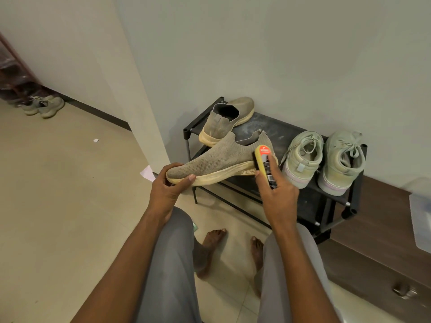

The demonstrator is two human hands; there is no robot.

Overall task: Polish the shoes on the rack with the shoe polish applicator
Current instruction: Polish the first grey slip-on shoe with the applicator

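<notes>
Left hand (168, 183) holds the toe of a grey shoe (219, 157) at mid frame, right hand (275, 190) grips the yellow applicator (264, 159) pressed on its heel, over the black rack (275, 129), three more shoes on top

1. The rack (289, 129) stands by the far wall.
2. One shoe (227, 118) sits on its left end.
3. Two shoes (303, 157) (341, 162) sit on its right end.
4. The held shoe (221, 159) is near, between the left hand (169, 187) and the right hand (277, 192).
</notes>
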